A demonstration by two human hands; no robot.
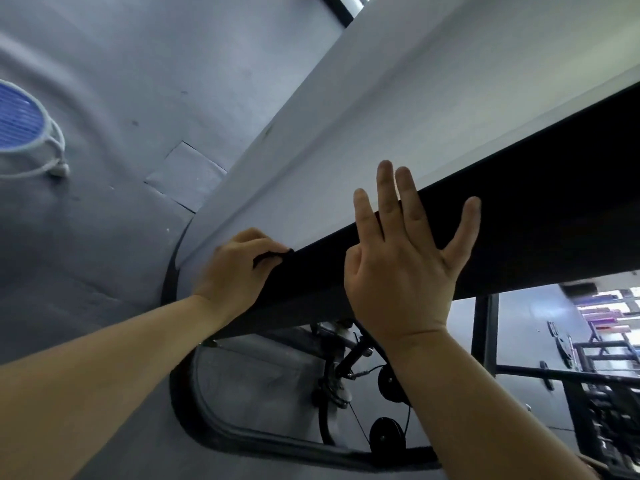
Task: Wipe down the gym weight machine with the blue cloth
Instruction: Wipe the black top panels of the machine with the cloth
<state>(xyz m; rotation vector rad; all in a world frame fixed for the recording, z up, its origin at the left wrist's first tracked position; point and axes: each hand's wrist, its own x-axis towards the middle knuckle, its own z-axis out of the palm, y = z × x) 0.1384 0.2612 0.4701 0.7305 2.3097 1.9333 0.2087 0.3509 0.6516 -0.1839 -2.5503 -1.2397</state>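
Note:
The camera looks up at the weight machine's black top beam [540,216], which runs from centre to the right edge. My left hand [235,271] curls over the beam's left end and pinches a small fold of dark cloth [272,257] against it; the cloth's colour does not show in this light. My right hand [405,251] lies flat on the beam's side face with its fingers spread and straight, holding nothing. Most of the cloth is hidden under my left hand.
Below the beam hang black pulleys [387,436] and thin cables. A black frame post [483,337] and racks of gym gear [609,393] stand at the lower right. A round blue-and-white fixture [20,119] sits on the grey ceiling at left.

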